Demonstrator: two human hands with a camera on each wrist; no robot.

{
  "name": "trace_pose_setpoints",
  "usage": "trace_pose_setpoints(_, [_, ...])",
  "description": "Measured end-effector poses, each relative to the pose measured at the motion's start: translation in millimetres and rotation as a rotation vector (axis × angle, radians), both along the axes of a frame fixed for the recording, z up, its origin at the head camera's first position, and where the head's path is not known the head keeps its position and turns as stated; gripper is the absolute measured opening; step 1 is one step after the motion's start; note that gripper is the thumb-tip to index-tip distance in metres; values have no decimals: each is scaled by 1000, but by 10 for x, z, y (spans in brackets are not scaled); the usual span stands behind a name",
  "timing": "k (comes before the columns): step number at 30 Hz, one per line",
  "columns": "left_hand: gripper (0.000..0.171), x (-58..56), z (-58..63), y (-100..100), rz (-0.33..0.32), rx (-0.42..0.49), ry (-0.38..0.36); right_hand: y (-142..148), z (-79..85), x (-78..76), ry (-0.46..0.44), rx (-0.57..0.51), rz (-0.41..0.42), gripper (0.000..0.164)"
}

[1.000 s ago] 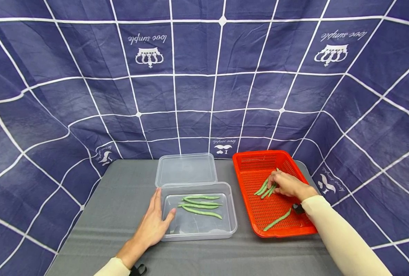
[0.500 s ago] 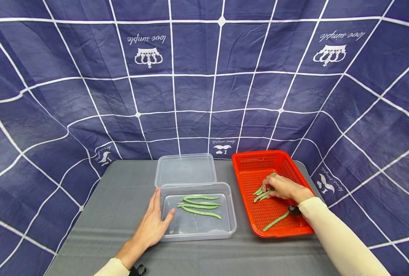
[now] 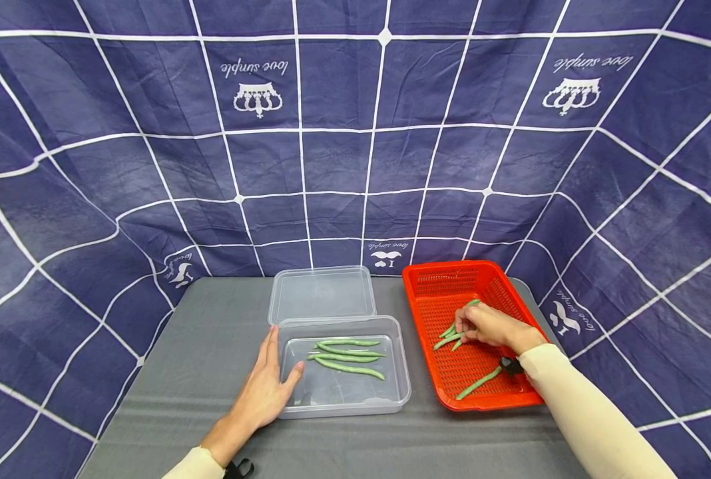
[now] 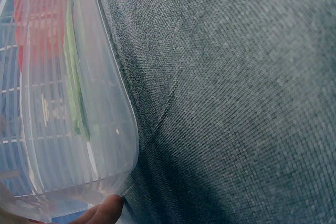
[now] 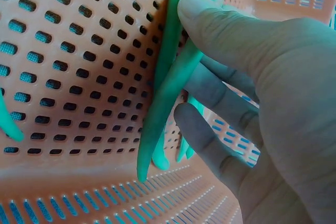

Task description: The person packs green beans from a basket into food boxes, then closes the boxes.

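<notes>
My right hand (image 3: pixel 492 327) is inside a red perforated basket (image 3: pixel 481 404), pinching a green bean (image 5: pixel 165 98) between thumb and fingers. Several more green beans lie beneath and beside those fingers, partly hidden by them. A lone green bean (image 3: pixel 478 384) lies near the basket's front, its far end beneath the wrist strap. At the left, my left hand (image 3: pixel 264 389) rests against the side of a clear plastic container (image 3: pixel 355 407), fingers extended and thumb over the rim. Inside the container, several green beans (image 3: pixel 349 368) lie roughly side by side.
A clear flat lid (image 3: pixel 322 293) lies behind the container on the grey cloth-covered table (image 3: pixel 212 313). The basket stands to the container's right with a narrow gap between them. A blue checked cloth (image 3: pixel 331 159) hangs around the back and sides.
My right hand has shifted slightly left and toward me within the basket, and the green bean in its fingers has moved left with it. My left hand stays against the container.
</notes>
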State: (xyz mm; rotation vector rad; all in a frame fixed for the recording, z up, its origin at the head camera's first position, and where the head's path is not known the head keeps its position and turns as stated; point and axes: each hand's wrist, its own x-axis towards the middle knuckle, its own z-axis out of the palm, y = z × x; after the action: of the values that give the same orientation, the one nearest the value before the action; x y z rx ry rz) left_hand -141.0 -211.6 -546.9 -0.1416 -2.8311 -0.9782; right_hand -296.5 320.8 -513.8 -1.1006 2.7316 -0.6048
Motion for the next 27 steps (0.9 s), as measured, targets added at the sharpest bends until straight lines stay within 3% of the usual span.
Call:
trace_pose_setpoints(9, [103,2,-1,-13,3,4,1,-51,125,70,-1,17,-53,20])
trace_pose_setpoints(18, [101,1,8,0,11,1,0,-68,226,155,69,-50,-36,21])
trace_pose_setpoints(27, [102,6,2,11,10,7,-2,-114,357,208,126,-42,-56,21])
